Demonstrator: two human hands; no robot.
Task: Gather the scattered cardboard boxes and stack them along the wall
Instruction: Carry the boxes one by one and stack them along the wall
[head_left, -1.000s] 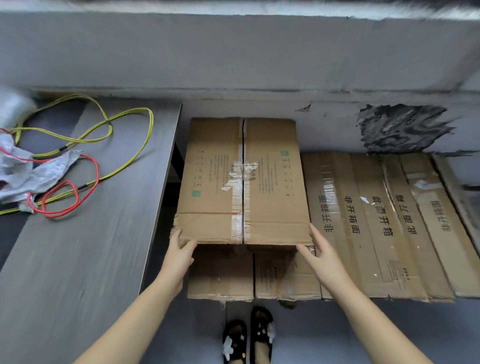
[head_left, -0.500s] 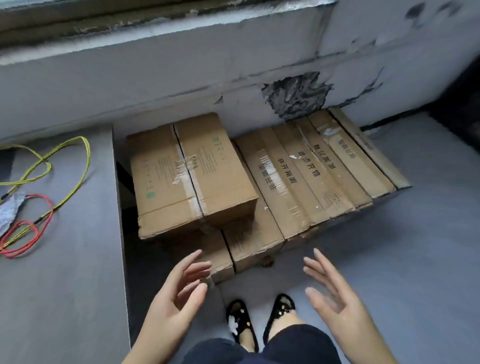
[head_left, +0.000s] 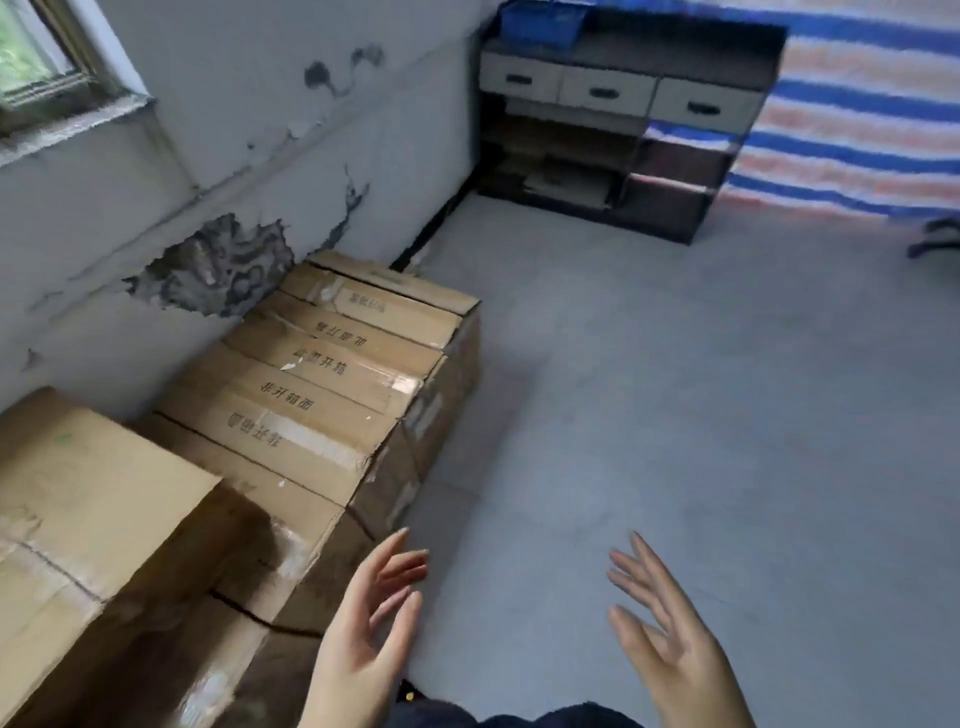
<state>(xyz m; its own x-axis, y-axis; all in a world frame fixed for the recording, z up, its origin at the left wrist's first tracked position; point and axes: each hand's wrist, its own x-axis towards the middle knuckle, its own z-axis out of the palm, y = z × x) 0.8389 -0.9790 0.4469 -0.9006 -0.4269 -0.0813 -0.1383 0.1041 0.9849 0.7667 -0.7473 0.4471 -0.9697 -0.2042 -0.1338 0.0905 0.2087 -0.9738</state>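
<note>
Head view, near to far. Item 1: left hand (head_left: 366, 631) and right hand (head_left: 662, 631), both hanging released over the floor with fingers spread and loose, grasping nothing and touching nothing.

Item 2: plain brown cardboard box with taped seam (head_left: 78, 525), sitting at near left as the upper tier, resting on lower brown cartons (head_left: 249, 613) whose near edge is jutting out beneath it.

Item 3: row of narrow brown cardboard boxes with black printed lettering (head_left: 332, 384), lying side by side with their far ends toward the cracked grey plaster wall (head_left: 270, 156). All flaps are showing closed or taped; contents cannot be told.

Risk, judged: the upper box is likely sitting off-centre on a creased, torn lower tier, so further weight could be making it slide or sag forward. The bare grey concrete floor (head_left: 675, 415) is showing no loose boxes here, so any still scattered would be lying out of view.

Item 4: dark shelving unit with 3 pale drawers (head_left: 613, 135), standing in the far corner; drawers shut, open shelves holding flat pale sheets, too blurred to identify. A blue plastic crate (head_left: 540, 21) is sitting on top, contents hidden. Blue-and-pink striped tarpaulin (head_left: 857, 104) is hanging beyond.
</note>
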